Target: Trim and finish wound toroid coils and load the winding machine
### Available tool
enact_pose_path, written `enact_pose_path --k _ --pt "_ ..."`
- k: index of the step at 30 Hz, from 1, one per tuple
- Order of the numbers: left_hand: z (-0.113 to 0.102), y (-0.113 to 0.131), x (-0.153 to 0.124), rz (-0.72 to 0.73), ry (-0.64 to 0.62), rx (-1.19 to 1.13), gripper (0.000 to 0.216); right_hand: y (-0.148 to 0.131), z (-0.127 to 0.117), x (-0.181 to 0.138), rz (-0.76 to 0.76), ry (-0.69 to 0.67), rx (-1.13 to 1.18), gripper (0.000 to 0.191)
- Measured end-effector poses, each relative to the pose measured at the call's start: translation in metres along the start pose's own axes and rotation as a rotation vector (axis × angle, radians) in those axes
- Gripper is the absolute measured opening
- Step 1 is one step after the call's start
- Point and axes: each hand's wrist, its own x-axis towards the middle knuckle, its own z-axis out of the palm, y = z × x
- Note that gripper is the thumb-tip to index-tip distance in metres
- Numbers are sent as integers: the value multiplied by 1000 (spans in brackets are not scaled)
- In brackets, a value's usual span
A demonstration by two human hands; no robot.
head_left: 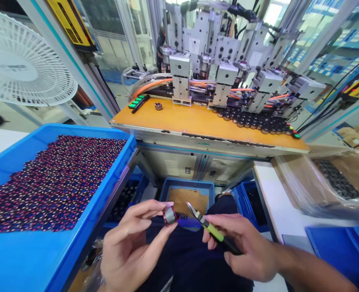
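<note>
Between the thumb and fingers of my left hand (133, 243) is a small motor stator (169, 215), a grey metal ring with dark red trim at both ends. My right hand (243, 243) grips a pair of pliers (214, 231) with green and black handles. The pliers' pointed jaws tip up and to the left, apart from the stator. Both hands are above my lap. Below and beyond them, a blue bin (187, 184) lined with brown card stands on the floor, with a few small bits in it.
On the left, a blue tray (130, 148) holds many red-and-black parts. Ahead, an orange worktop (191, 117) carries a multi-station machine (225, 77) and rows of dark cylindrical parts (255, 121). A plastic-lined carton (301, 182) stands right; a white fan (24, 61) stands left.
</note>
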Motion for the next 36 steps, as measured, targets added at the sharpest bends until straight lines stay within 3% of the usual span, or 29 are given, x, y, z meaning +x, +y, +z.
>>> enact_pose_path --k 4,12,25,33,36 --pt "-2 -3 -3 46 -31 27 78 -8 2 0 -22 -12 -53 71" --pt "-8 -1 -9 79 -103 98 83 -6 9 6 -1 -57 -56 77" --pt "-7 1 -15 -3 -55 87 70 -3 16 12 -93 -39 22 86" --pt "-2 2 -12 -46 -43 34 66 2 16 9 -54 -48 67 78" --pt "-3 1 -12 -42 -56 28 68 0 15 8 29 -28 7 67"
